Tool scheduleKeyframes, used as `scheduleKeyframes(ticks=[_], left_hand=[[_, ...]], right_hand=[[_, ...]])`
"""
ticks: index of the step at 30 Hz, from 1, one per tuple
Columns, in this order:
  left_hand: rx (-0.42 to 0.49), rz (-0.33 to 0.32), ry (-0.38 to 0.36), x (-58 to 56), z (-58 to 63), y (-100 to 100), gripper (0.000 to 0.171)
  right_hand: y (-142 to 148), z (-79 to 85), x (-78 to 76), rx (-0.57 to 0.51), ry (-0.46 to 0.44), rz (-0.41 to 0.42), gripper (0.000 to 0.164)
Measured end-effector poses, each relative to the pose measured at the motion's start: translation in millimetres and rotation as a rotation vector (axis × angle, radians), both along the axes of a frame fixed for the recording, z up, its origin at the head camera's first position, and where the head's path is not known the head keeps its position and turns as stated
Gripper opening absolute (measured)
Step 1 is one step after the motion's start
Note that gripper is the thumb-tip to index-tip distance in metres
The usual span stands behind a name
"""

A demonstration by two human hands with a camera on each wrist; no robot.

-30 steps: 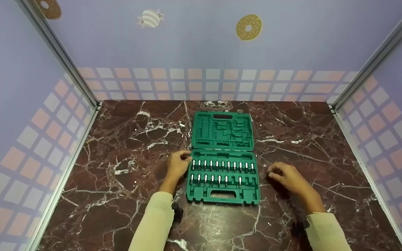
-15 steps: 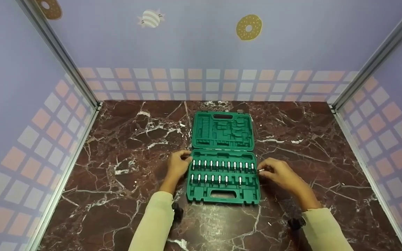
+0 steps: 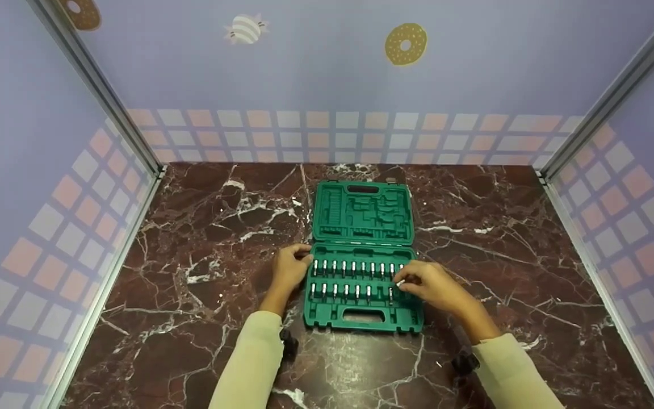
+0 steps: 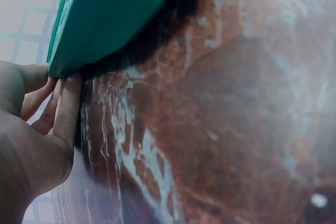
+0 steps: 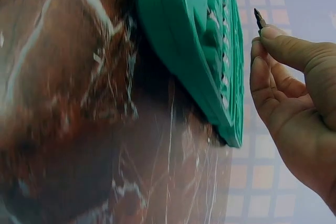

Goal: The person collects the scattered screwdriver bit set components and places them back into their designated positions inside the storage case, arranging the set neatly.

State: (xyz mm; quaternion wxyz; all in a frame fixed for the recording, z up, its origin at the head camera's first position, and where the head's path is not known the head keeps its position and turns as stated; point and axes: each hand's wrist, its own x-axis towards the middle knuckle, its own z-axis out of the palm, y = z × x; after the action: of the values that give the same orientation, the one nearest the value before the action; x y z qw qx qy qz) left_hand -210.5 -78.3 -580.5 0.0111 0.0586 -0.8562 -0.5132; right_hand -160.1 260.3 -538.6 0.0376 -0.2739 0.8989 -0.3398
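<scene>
A green plastic tool case (image 3: 313,315) lies unfolded on the marbled table, two rows of metal bit sockets (image 3: 357,293) in its near half. My left hand (image 3: 290,268) holds the left edge of this case; in the left wrist view the thumb (image 4: 35,76) is at the rim and the fingers (image 4: 67,108) meet the side wall. Over the right part of the lower row, my right hand (image 3: 429,284) pinches a bit socket (image 5: 259,18) between thumb and fingers. Its dark pointed tip shows in the right wrist view, while the fingers cover its other end.
The case's lid half (image 3: 361,210) lies flat behind, with moulded recesses. A carrying-handle opening (image 3: 363,316) is in the near edge. Patterned walls (image 3: 327,74) enclose the table (image 3: 219,352) at the back and both sides.
My right hand has moved left from beside the case to above its lower row, carrying the pinched bit socket. The left hand and the case have stayed put.
</scene>
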Motion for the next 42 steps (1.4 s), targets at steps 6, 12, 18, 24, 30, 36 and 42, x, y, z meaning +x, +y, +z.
scheduleKeyframes(ticks=[6, 12, 18, 24, 30, 36, 42], left_hand=[[0.003, -0.002, 0.011, -1.3, -0.5, 0.4, 0.017], [0.004, -0.003, 0.019, -2.3, -1.2, 0.6, 0.017], [0.010, -0.012, 0.015, -1.7, -1.1, 0.1, 0.017], [0.018, -0.017, -0.006, -0.7, -0.3, -0.7, 0.018], [0.005, -0.005, 0.001, -1.5, -0.7, -0.5, 0.018], [0.005, 0.000, 0.000, -0.5, -1.2, -0.4, 0.018], [0.006, -0.002, 0.007, -0.2, -0.5, -0.2, 0.018]], right_hand=[[-14.6, 0.2, -1.7, 0.035, -0.004, 0.063, 0.011], [-25.9, -0.2, -3.1, 0.067, -0.039, 0.106, 0.009], [-33.8, -1.5, -4.2, 0.079, -0.066, 0.104, 0.007], [-37.3, -3.6, -6.9, 0.107, -0.012, 0.138, 0.006], [-40.6, -8.0, -8.7, 0.115, 0.008, 0.155, 0.007], [-42.8, -11.2, -7.7, 0.092, 0.006, 0.138, 0.009], [-45.9, -12.8, -8.8, 0.106, 0.016, 0.089, 0.021]])
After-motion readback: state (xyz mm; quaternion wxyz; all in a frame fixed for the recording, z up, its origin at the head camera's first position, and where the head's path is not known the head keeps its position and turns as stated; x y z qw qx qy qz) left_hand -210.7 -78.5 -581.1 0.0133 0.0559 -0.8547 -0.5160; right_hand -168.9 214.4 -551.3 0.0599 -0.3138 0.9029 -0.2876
